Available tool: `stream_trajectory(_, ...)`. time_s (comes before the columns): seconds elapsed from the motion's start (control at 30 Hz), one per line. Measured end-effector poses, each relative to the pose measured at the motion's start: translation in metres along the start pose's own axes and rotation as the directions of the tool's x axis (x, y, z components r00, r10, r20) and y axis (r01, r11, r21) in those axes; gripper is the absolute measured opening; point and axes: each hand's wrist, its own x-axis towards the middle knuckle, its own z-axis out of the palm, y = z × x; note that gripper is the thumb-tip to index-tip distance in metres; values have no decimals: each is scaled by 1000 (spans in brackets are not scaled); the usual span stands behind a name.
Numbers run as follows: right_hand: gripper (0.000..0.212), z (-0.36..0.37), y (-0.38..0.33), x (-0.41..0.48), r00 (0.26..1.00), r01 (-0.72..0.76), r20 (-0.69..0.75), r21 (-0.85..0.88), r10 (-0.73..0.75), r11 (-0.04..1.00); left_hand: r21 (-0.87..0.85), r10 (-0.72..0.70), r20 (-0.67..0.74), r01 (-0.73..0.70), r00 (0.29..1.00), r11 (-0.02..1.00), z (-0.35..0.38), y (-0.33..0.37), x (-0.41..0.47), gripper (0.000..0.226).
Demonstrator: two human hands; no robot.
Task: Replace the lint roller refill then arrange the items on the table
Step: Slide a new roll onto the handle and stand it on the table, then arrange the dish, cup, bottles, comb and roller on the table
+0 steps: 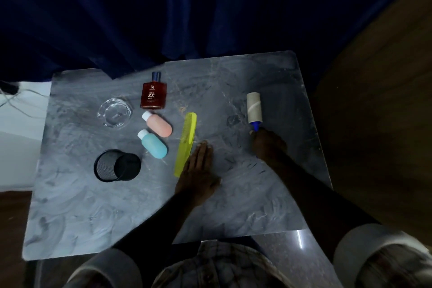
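A lint roller [253, 108] with a bare cardboard-coloured roll and a blue handle lies on the grey marble table [268, 194] at the right. My right hand [268, 144] covers the handle's near end and is closed around it. My left hand [198, 170] rests flat on the table, fingers together, its edge against the lower end of a yellow-green comb [186, 142]. No spare refill roll is in view.
Left of the comb lie a pink bottle [157, 124] and a teal bottle [153, 145]. A red perfume bottle [153, 92] stands behind them. A glass ashtray [114, 112] and a tipped black mesh cup [117, 165] sit at the left. Dark blue curtain behind.
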Motion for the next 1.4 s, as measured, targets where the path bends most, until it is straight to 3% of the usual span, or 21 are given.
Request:
stream_trajectory(0.1,26,3,-21,-15,983,152,-79,-171,-168,973,-27,-19,7,19,1000,999,0,-1,0,100)
stream_trajectory(0.17,33,12,-32,-22,983,122,-100,-287,-156,950,-37,-17,6,17,1000,999,0,-2,0,101)
stream_trajectory(0.23,33,14,-42,-27,983,140,-83,-219,-161,966,-49,-10,-1,10,1000,999,2,-3,0,102)
stream_trajectory(0.3,35,13,-53,-29,980,158,-67,-302,-186,940,-104,-14,-20,11,1000,994,3,-4,0,103)
stream_trajectory(0.33,38,14,-59,-28,986,157,-20,-255,-167,954,-136,-12,-30,8,999,991,4,-3,0,104)
stream_trajectory(0.43,35,29,-64,-20,972,208,-85,-128,-220,970,-158,-23,-41,16,999,987,7,-4,3,106)
stream_trajectory(0.5,30,28,-67,-23,962,186,-171,-151,-211,971,-149,-31,-32,25,999,989,8,-4,4,106)
stream_trajectory(0.67,28,28,-64,-27,936,261,-200,-162,-290,952,-161,-36,-24,32,999,986,9,-4,4,106)
stream_trajectory(0.87,42,10,-66,-17,980,175,104,-61,-168,983,-146,-32,-24,28,999,989,4,-2,1,104)
stream_trajectory(1.1,70,-12,-61,-18,993,41,114,-61,-34,997,-157,-16,29,21,999,987,-4,-4,4,100)
stream_trajectory(1.4,79,-30,-49,-17,983,9,181,43,-17,999,-408,-38,-121,-14,992,913,-5,-5,-15,99)
